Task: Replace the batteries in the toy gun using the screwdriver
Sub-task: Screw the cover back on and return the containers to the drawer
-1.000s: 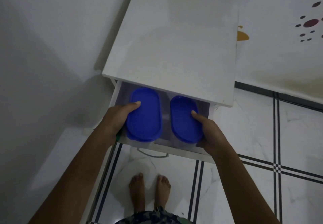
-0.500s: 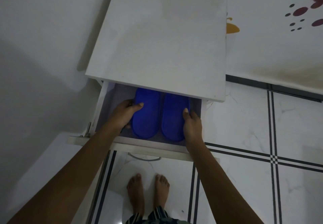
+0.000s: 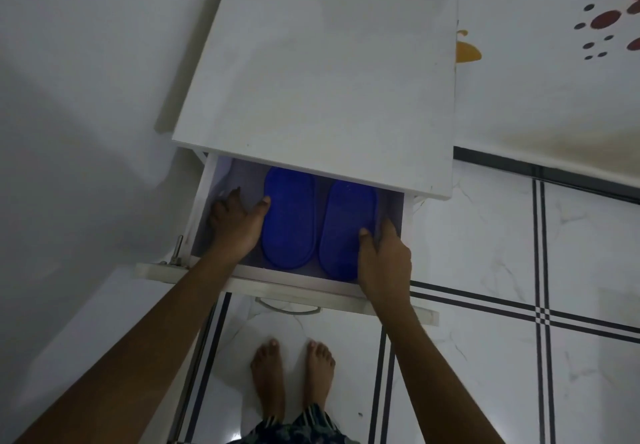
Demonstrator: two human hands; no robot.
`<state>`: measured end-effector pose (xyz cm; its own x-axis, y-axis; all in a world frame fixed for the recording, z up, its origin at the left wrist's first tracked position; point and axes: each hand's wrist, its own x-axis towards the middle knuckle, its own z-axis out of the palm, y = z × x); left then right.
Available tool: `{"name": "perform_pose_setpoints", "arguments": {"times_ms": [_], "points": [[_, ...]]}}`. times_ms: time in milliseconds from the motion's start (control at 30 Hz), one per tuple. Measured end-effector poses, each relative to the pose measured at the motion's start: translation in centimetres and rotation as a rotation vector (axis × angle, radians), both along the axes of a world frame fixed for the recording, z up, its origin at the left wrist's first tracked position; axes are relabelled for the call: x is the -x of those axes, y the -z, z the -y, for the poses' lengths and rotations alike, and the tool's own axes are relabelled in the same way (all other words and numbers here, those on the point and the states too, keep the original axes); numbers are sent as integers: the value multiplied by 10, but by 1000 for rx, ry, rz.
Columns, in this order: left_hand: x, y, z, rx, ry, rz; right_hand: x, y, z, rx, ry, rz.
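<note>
While cabinet top [image 3: 322,72] hides drawer back | left hand [image 3: 235,225], right hand [image 3: 384,260] clasp blue-lidded containers [image 3: 289,218]

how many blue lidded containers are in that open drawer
2. The left blue-lidded container sits beside the left hand; the right blue-lidded container is under the right hand's thumb. The cabinet top covers the drawer's back, so more may be hidden.

matt blue plastic lids [image 3: 289,218], smooth white cabinet top [image 3: 322,72], glossy floor tiles [image 3: 485,357]
</note>
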<state>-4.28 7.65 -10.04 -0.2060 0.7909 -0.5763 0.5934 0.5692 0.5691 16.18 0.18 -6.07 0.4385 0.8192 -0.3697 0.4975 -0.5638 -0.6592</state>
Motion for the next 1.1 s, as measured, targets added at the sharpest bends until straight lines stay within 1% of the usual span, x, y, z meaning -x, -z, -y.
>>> {"name": "perform_pose_setpoints", "arguments": {"times_ms": [133, 233, 267, 333, 433, 533, 633, 867, 967, 1100], "points": [[-7, 0, 1, 35, 65, -111, 23, -9, 37, -12, -191, 197], [-6, -2, 2, 42, 122, -128, 31, -2, 54, -71, -334, 478], [-4, -4, 4, 25, 144, -138, 32, 2, 55, -93, -350, 540], [0, -14, 13, -81, 197, -175, 31, 6, 54, -133, -349, 602], [5, -37, 37, -362, 296, -289, 31, 8, 53, -214, -355, 686], [2, -46, 63, -577, 448, -414, 30, 10, 50, -285, -342, 743], [2, -39, 60, -698, 562, -473, 30, 11, 40, -354, -333, 783], [-13, -41, 1, -709, 600, -632, 19, 9, -19, -369, -341, 836], [-19, -41, -21, -721, 581, -659, 12, 9, -43, -387, -380, 852], [-20, -42, -43, -758, 623, -650, 3, 10, -64, -483, -491, 832]]}}
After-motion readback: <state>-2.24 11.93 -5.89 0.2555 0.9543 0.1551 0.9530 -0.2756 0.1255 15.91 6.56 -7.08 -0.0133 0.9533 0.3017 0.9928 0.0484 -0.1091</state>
